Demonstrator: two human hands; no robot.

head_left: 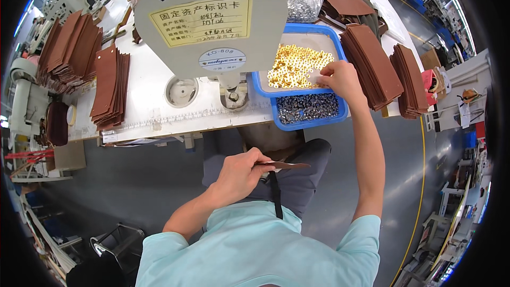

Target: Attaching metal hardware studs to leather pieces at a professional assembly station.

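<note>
Right hand point(342, 78) pinches into gold rivets point(297, 64) in the blue tray point(333, 114) beside the press point(212, 21), while left hand point(241, 172) grips a brown strip point(287, 165) over the lap, ready.

Glossy grey floor point(133, 180), yellow line point(421, 180)

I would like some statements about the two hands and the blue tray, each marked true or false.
1. The right hand reaches into the blue tray at the gold rivets. True.
2. The left hand rests on the white table. False: it holds a brown leather piece over the lap.
3. The dark metal parts lie in the tray's nearer compartment. True.
4. Stacks of brown leather pieces lie only left of the press. False: stacks lie on the right too.
</note>
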